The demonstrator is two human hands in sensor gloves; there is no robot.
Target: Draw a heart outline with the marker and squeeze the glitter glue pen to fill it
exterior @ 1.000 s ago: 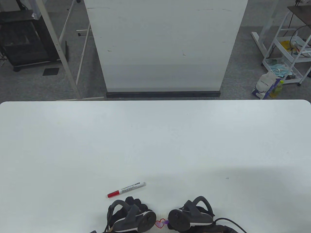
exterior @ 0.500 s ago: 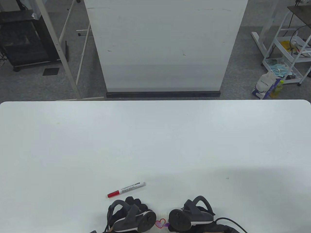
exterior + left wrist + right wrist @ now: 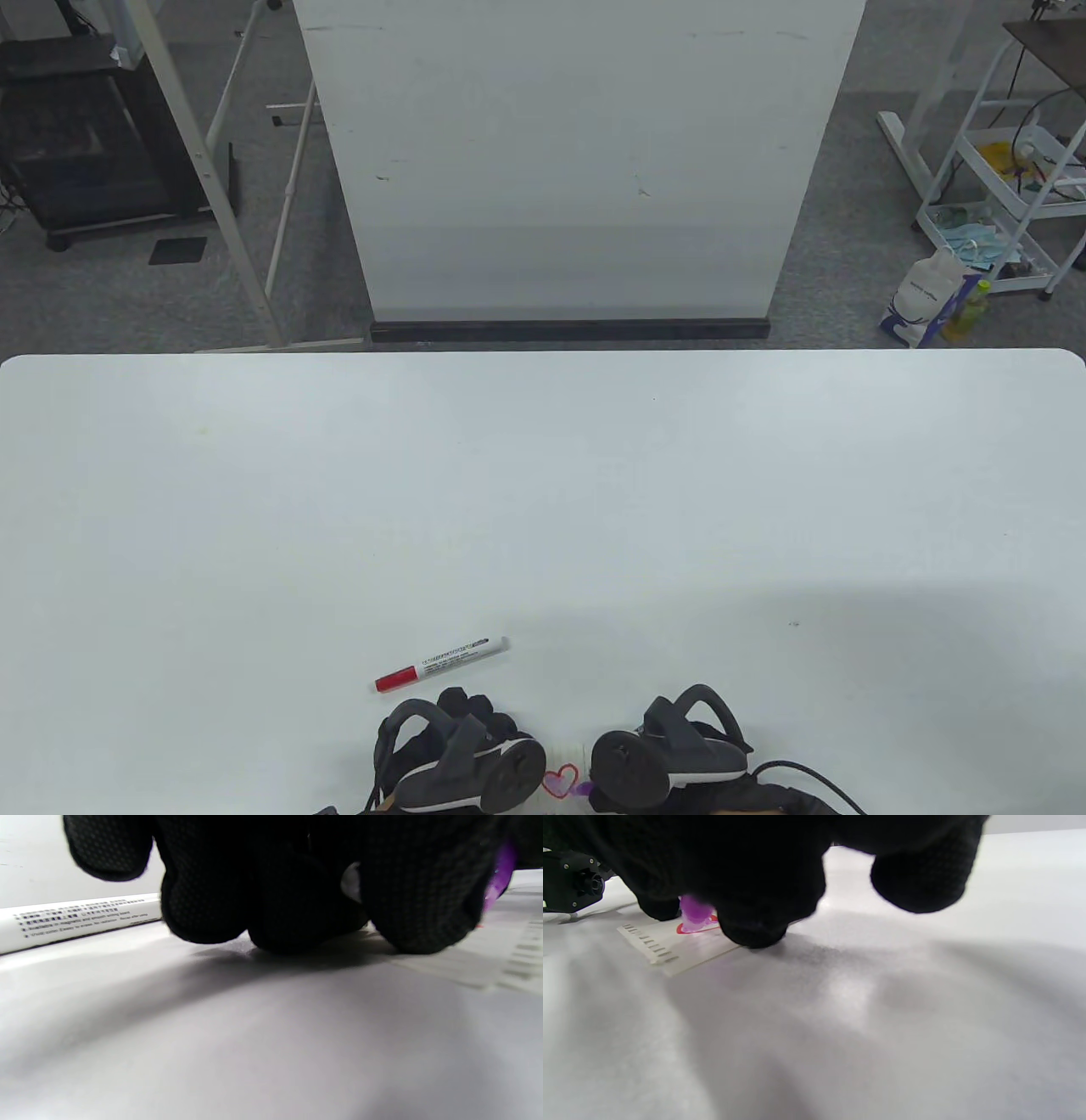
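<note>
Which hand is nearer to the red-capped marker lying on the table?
Left. The left hand sits just below the marker; the right hand is farther away, to its right.

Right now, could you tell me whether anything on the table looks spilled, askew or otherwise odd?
Nothing stands out: the capped marker lies flat on the table, and the purple glue sits at the red heart on the paper.

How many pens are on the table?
2. A red-capped marker lies by itself above the left hand. A purple glitter glue pen is in the right hand, mostly hidden, its tip on the heart.
</note>
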